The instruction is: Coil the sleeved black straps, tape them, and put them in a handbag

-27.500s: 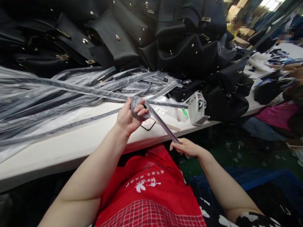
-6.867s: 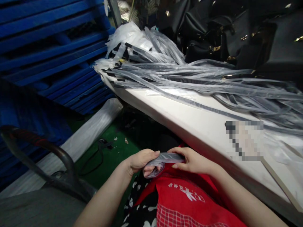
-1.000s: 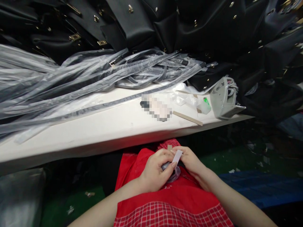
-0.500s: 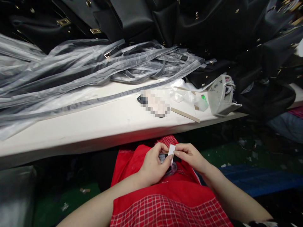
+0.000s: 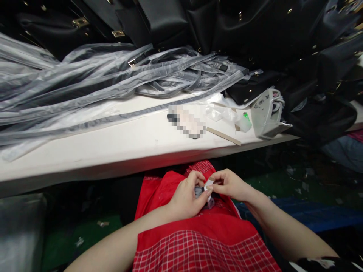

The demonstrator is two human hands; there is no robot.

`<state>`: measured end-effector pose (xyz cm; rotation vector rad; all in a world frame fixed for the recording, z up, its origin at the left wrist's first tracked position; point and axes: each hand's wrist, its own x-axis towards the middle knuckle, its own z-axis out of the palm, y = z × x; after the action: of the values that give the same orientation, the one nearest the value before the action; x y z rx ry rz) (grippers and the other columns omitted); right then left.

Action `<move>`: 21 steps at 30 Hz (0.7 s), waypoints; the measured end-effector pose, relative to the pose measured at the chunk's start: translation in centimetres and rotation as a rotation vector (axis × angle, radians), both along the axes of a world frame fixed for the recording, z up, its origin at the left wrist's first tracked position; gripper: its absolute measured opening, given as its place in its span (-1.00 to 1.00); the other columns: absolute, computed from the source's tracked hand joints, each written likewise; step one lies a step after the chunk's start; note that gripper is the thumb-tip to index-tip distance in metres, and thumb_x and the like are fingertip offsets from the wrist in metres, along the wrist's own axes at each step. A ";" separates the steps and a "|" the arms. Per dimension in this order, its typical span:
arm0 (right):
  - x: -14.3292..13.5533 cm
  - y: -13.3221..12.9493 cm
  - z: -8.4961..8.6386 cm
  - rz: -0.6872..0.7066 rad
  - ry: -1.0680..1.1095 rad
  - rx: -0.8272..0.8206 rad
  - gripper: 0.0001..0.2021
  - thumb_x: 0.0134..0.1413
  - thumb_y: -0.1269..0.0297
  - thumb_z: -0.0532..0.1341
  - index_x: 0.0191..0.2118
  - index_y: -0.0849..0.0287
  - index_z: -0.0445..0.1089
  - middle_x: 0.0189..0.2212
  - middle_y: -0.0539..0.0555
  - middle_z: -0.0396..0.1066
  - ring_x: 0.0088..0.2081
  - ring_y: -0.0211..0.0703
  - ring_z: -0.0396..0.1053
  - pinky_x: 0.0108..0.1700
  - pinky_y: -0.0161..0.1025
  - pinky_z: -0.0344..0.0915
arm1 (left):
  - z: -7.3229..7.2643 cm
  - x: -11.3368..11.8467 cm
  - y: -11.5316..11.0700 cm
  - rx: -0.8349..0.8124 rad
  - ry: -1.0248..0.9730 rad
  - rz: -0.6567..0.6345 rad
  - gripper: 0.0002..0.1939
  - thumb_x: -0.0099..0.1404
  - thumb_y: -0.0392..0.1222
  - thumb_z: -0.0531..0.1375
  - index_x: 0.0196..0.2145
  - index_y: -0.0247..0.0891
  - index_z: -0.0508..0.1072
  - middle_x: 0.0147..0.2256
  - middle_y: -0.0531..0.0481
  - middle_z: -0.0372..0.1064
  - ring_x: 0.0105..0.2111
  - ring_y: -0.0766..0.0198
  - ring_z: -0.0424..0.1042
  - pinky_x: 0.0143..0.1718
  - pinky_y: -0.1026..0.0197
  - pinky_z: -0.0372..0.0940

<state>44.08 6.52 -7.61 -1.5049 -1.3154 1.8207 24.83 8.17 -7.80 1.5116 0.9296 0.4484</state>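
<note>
The left hand [image 5: 185, 196] is grasping a plastic-wrapped coil [image 5: 197, 191], its fingers curling round the far side and its thumb pressing on a small white strip [image 5: 208, 184]; much of the coil is hiding behind that hand. Just beside it, the right hand [image 5: 231, 184] is pinching the same strip between thumb and fingertips, so the strip is sitting right between the two hands, tilting, and the coil is lying under and against the left palm. Both hands are hovering over the lap of a red apron [image 5: 198, 236], whose checked panel is spreading nearer the body than either hand. Beyond the hands a white table [image 5: 119, 151] is running across, and on it, ahead and to the left of the left hand, wrapped straps [image 5: 107, 87] are lying in a tangled heap. A partly blurred flat object [image 5: 188, 124] is resting straight ahead of the hands, with a tan strip [image 5: 224, 136] ahead of the right hand and a white holder [image 5: 262, 117] standing farther right. Black bags [image 5: 170, 22] are piling up farthest from both hands
</note>
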 end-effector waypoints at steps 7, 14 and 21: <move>-0.8 -1.6 1.1 0.227 -0.510 0.701 -0.82 0.15 0.40 0.13 -0.26 0.17 0.50 -0.35 0.08 0.51 -0.29 -0.17 0.44 -0.16 -0.22 0.34 | -0.5 -0.7 1.6 -0.183 0.053 -0.190 -0.73 0.09 -0.13 0.29 -0.27 -0.26 0.34 -0.38 -0.02 0.43 -0.41 0.22 0.37 -0.40 0.22 0.20; -0.6 -2.5 0.3 0.179 -0.639 0.984 -0.50 0.17 0.40 0.10 0.24 0.18 0.18 0.12 0.25 0.30 0.15 0.06 0.25 0.19 0.11 0.22 | -0.2 0.2 4.3 -0.707 -0.422 -0.025 -0.54 0.02 -0.11 0.32 -0.15 -0.32 0.33 -0.41 0.01 0.38 -0.44 0.33 0.32 -0.37 0.27 0.18; 1.7 -1.8 1.7 0.017 -0.740 1.071 -0.41 0.10 0.38 0.14 0.27 0.20 0.12 0.14 0.24 0.28 0.21 0.09 0.18 0.20 0.09 0.22 | -0.6 2.2 5.1 -0.595 -0.375 -0.061 -0.49 0.11 0.13 0.32 -0.14 -0.26 0.33 -0.49 0.10 0.28 -0.53 0.40 0.19 -0.48 0.32 0.06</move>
<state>45.79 4.69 -5.90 -1.4693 -2.1089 0.2707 27.00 13.22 -8.40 0.8725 0.6390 0.3527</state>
